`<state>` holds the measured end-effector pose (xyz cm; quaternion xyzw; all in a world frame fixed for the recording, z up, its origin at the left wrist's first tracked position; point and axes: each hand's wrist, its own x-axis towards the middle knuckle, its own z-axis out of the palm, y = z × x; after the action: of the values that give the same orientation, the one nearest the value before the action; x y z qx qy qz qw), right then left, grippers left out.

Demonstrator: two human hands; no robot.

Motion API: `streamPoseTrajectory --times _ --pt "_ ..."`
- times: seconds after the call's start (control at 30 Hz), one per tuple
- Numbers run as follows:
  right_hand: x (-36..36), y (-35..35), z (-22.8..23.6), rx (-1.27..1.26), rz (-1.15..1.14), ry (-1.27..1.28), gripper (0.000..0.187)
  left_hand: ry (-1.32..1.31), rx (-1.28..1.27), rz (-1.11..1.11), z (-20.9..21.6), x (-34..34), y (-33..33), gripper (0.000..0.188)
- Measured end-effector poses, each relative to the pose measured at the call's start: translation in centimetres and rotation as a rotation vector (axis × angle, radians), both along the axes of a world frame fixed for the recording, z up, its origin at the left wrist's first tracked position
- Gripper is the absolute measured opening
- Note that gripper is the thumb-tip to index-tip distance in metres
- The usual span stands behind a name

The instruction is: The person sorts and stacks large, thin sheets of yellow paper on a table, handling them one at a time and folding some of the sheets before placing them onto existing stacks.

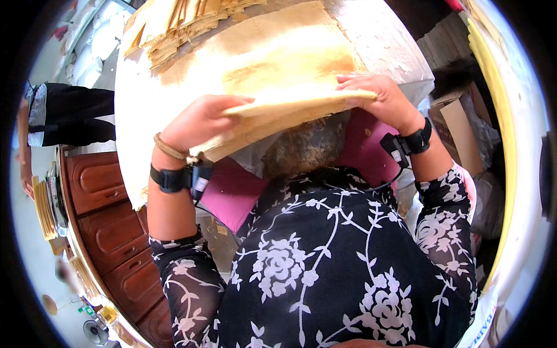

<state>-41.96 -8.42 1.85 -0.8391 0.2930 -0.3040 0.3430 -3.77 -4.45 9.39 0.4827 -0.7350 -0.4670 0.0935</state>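
Between my two hands stretches a thin pale-yellow sheet point(299, 107), its near edge raised and folded along the front of the table. My left hand point(200, 123) closes on one end of it, thumb and fingers pinching the edge. At the other end my right hand point(383, 100) grips it, with some fingers over the top. More tan sheet material point(278, 55) lies flat beyond, strongly lit; whether it is one piece with the held edge I cannot tell. Farther back on the left is a pile of folded yellow sheets point(185, 20).
The white-covered table point(397, 40) ends just before me. Pink cloth point(232, 194) hangs below its edge. A brown wooden cabinet point(110, 232) stands left, with a person in black trousers point(78, 113) beyond. Cardboard boxes point(461, 130) are at the right.
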Motion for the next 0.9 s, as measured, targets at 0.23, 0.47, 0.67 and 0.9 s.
streamPoseTrajectory --times 0.23,0.47,0.67,0.9 --pt "3.6 -3.0 1.1 0.484 -0.383 -0.153 0.037 0.255 0.019 0.658 -4.6 1.0 -1.0 0.028" --pt "6.1 -5.7 1.6 0.008 -0.587 0.386 0.042 -0.406 -0.747 0.79 -8.3 -2.8 -1.5 0.033" --pt "6.0 -6.5 0.7 -0.006 -0.627 0.506 0.045 -0.629 -1.039 0.74 -6.5 -5.9 -1.5 0.047" --pt "6.7 -5.7 2.5 0.04 -0.648 0.669 0.05 -0.516 -0.838 0.111 -6.9 -8.9 -1.0 0.077"
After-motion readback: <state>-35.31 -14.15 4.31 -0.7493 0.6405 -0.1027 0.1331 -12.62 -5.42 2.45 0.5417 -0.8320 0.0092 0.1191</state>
